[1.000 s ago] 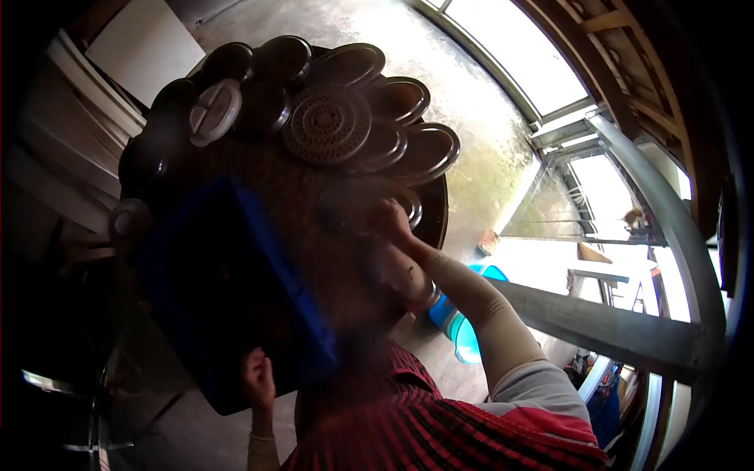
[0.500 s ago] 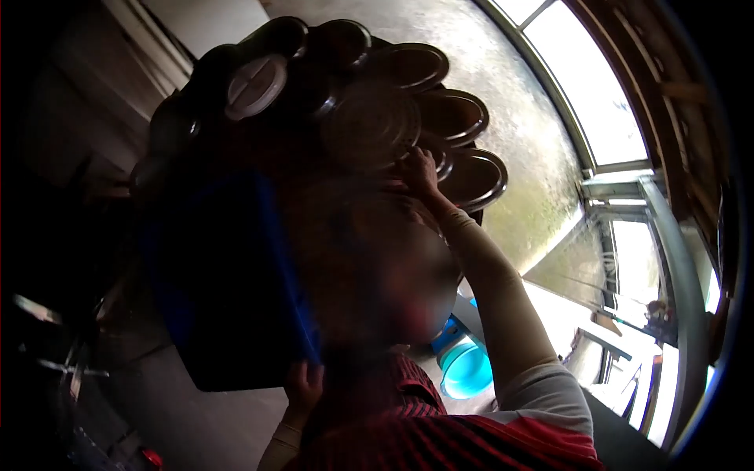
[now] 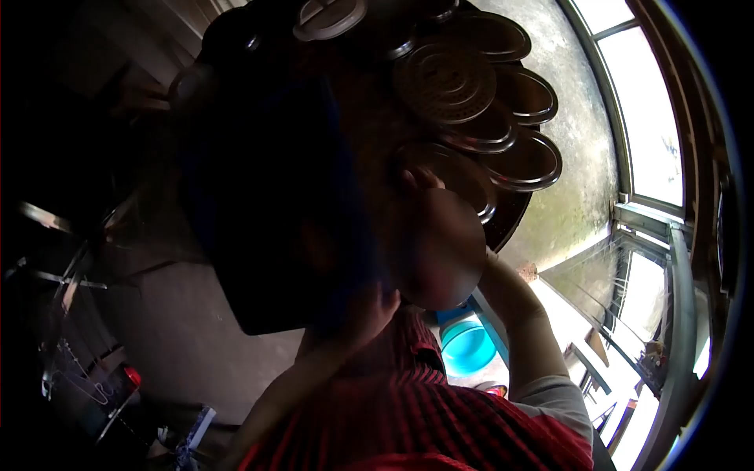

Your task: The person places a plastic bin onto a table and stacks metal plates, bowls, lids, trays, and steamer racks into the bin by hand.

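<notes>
My left hand (image 3: 371, 314) is at the near right corner of a deep blue plastic box (image 3: 357, 224), its fingers closed on the edge. The inside of the box is too dark to make out. My right hand (image 3: 425, 179) has its fingers on the near rim of a shiny metal plate (image 3: 463, 174), which lies on the dark round table. A blurred patch covers its palm and wrist. Beyond it, a perforated metal disc (image 3: 445, 82) rests partly over another metal plate (image 3: 481, 129).
Several more metal plates (image 3: 528, 161) line the table's right edge. A whitish lidded container (image 3: 330, 17) stands at the far side. Below the table on the right is a turquoise basin (image 3: 468, 349). Windows (image 3: 640, 102) run along the right.
The view has shifted, so the table and plates appear farther up and right. My right hand has come nearer, and a plate now lies under its fingers. My left hand stays at the box's corner.
</notes>
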{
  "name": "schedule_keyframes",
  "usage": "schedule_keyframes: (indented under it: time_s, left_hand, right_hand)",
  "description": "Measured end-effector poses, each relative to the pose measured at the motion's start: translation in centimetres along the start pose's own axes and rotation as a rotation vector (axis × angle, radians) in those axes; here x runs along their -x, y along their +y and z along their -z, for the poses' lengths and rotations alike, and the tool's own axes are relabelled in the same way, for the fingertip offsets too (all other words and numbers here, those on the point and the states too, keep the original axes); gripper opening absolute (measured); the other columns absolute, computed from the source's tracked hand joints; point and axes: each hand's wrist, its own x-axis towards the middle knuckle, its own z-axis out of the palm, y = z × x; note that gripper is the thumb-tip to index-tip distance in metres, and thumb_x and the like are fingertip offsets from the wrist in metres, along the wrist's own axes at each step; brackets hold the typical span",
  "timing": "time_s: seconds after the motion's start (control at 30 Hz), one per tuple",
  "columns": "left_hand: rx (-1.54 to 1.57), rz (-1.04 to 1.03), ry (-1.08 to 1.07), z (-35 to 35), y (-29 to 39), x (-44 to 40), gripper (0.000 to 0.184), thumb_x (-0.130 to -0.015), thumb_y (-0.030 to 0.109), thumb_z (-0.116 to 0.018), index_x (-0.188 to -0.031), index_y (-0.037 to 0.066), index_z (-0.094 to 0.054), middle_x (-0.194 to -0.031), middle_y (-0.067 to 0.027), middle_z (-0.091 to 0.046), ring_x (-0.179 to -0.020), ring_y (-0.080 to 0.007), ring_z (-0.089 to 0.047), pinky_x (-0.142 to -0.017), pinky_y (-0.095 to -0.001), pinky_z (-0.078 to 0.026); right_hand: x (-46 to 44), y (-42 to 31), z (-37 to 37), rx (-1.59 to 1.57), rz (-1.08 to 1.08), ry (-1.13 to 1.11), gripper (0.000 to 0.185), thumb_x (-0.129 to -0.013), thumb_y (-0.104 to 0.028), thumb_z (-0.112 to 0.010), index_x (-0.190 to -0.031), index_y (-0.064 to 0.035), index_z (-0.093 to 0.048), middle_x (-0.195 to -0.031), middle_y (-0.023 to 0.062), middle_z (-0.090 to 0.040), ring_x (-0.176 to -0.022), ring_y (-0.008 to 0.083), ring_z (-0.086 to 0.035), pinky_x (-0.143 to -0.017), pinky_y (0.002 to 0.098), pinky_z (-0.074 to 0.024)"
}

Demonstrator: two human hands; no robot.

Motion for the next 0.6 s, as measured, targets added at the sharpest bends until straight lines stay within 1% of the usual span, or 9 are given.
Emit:
schedule_keyframes:
  time_s: [0.03,0.1,0.13,0.23,0.3,0.33,0.43,0.53,0.6]
  left_hand:
    - [0.136,0.050,-0.105,-0.7,0.9,-1.2,0.031,-0.081,0.021,-0.064,-0.103,0.001,-0.055,-0.088,-0.0159,-0.059,-0.077,-0.0285,-0.059,-0.065,-0.0339,-0.049]
    - [0.208,-0.105,-0.141,-2.4,0.1,-2.7,0.029,-0.083,0.017,-0.059,-0.107,0.001,-0.055,-0.093,-0.0171,-0.059,-0.082,-0.0287,-0.059,-0.071,-0.0342,-0.049]
    - [0.140,-0.308,-0.071,-3.6,-1.2,-2.9,0.028,-0.085,0.015,-0.057,-0.108,0.000,-0.055,-0.095,-0.0176,-0.059,-0.084,-0.0287,-0.059,-0.073,-0.0342,-0.049]
    - [0.421,-0.176,-0.069,0.9,-0.3,-4.9,0.030,-0.085,0.014,-0.057,-0.111,-0.001,-0.053,-0.096,-0.0184,-0.058,-0.087,-0.0291,-0.058,-0.076,-0.0342,-0.048]
    - [0.382,-0.172,0.004,3.2,-1.2,-4.0,0.031,-0.084,0.012,-0.059,-0.111,-0.001,-0.053,-0.097,-0.0185,-0.058,-0.088,-0.0289,-0.058,-0.077,-0.0343,-0.048]
    - [0.369,-0.176,0.038,4.1,-1.8,-3.3,0.031,-0.083,0.011,-0.059,-0.111,-0.002,-0.053,-0.098,-0.0185,-0.058,-0.088,-0.0288,-0.058,-0.077,-0.0343,-0.048]
    - [0.507,-0.200,0.039,6.1,-5.9,1.9,0.029,-0.081,0.007,-0.061,-0.109,-0.001,-0.055,-0.100,-0.0187,-0.058,-0.090,-0.0281,-0.058,-0.078,-0.0357,-0.048]
    - [0.535,-0.159,0.029,11.9,-9.9,6.7,0.025,-0.082,0.005,-0.059,-0.106,0.000,-0.057,-0.098,-0.0174,-0.059,-0.088,-0.0277,-0.059,-0.076,-0.0356,-0.049]
    - [0.547,-0.116,-0.071,14.8,-13.6,10.7,0.022,-0.084,0.004,-0.057,-0.105,-0.001,-0.057,-0.096,-0.0165,-0.059,-0.086,-0.0277,-0.059,-0.073,-0.0357,-0.049]
  right_hand:
    - [1.4,0.0,-0.4,0.029,-0.059,-0.033,0.027,-0.088,-0.022,-0.052,-0.105,-0.0022,-0.059,-0.096,0.0144,-0.061,-0.084,0.0269,-0.059,-0.073,0.0330,-0.0471]
    - [4.4,-3.5,0.4,-0.236,-0.137,-0.049,0.031,-0.088,-0.024,-0.053,-0.110,-0.0025,-0.057,-0.099,0.0141,-0.062,-0.089,0.0240,-0.059,-0.077,0.0323,-0.0464]
    - [5.9,-4.8,0.5,-0.371,-0.176,-0.065,0.033,-0.088,-0.026,-0.053,-0.112,-0.0027,-0.057,-0.100,0.0140,-0.062,-0.091,0.0226,-0.059,-0.079,0.0319,-0.0461]
    - [9.6,-5.6,-0.2,-0.311,-0.253,-0.056,0.043,-0.087,-0.027,-0.057,-0.120,-0.0015,-0.049,-0.112,0.0146,-0.057,-0.103,0.0213,-0.054,-0.086,0.0313,-0.0432]
    - [11.2,-7.2,0.5,-0.301,-0.312,-0.066,0.053,-0.085,-0.024,-0.060,-0.128,-0.0007,-0.040,-0.123,0.0143,-0.049,-0.111,0.0203,-0.048,-0.091,0.0307,-0.0399]
    - [12.2,-8.5,0.3,-0.461,-0.277,-0.025,0.051,-0.086,-0.022,-0.058,-0.129,-0.0010,-0.039,-0.125,0.0141,-0.048,-0.113,0.0215,-0.046,-0.094,0.0315,-0.0375]
    - [15.9,-2.5,-2.4,-0.132,-0.116,0.240,0.049,-0.087,-0.019,-0.056,-0.129,-0.0013,-0.037,-0.124,0.0133,-0.047,-0.113,0.0225,-0.045,-0.096,0.0323,-0.0354]
    - [21.3,-4.3,-5.4,-0.344,-0.360,0.539,0.052,-0.087,-0.022,-0.057,-0.131,-0.0029,-0.036,-0.124,0.0124,-0.046,-0.111,0.0223,-0.046,-0.095,0.0332,-0.0360]
    - [25.2,-7.2,-9.0,-0.498,-0.383,0.504,0.051,-0.087,-0.020,-0.057,-0.130,-0.0049,-0.036,-0.124,0.0106,-0.046,-0.111,0.0215,-0.046,-0.094,0.0339,-0.0374]
